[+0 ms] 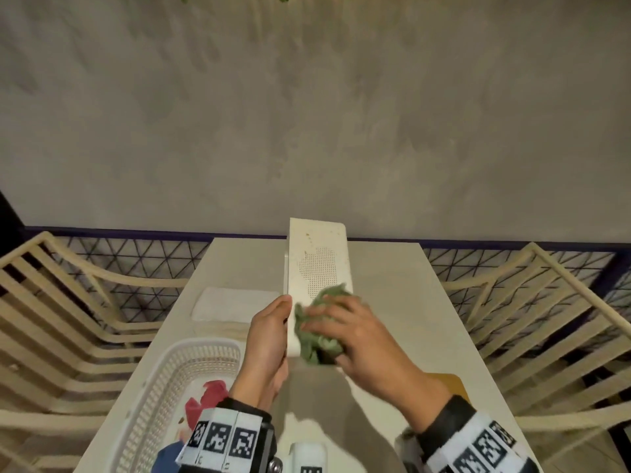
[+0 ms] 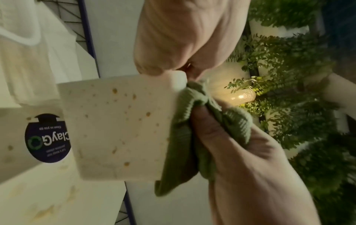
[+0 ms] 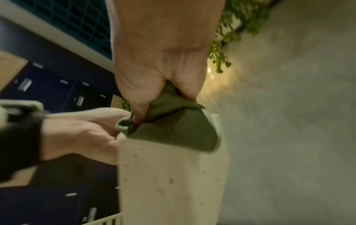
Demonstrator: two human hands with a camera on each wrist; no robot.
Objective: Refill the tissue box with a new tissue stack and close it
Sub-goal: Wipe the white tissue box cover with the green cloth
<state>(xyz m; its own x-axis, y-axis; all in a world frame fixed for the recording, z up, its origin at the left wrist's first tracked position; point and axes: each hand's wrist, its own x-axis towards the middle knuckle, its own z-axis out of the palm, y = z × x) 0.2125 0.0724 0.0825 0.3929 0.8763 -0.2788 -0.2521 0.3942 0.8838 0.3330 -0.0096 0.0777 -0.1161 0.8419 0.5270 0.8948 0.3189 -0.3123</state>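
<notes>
A long cream tissue box (image 1: 317, 268) with brown specks and a dotted patch is held tilted above the white table (image 1: 392, 302). My left hand (image 1: 269, 332) grips its near left edge. My right hand (image 1: 355, 332) grips a crumpled green cloth (image 1: 319, 332) and presses it against the box's near end. In the left wrist view the cloth (image 2: 185, 137) lies against the speckled box (image 2: 119, 124). The right wrist view shows the cloth (image 3: 173, 126) draped over the box's corner (image 3: 169, 182). A white tissue stack (image 1: 235, 303) lies on the table to the left.
A white slatted basket (image 1: 170, 380) at the near left holds something red (image 1: 213, 396). Cream slatted chairs (image 1: 68, 319) stand on both sides of the narrow table. A brown flat piece (image 1: 447, 384) lies under my right wrist. A round dark sticker (image 2: 46, 140) sits beside the box.
</notes>
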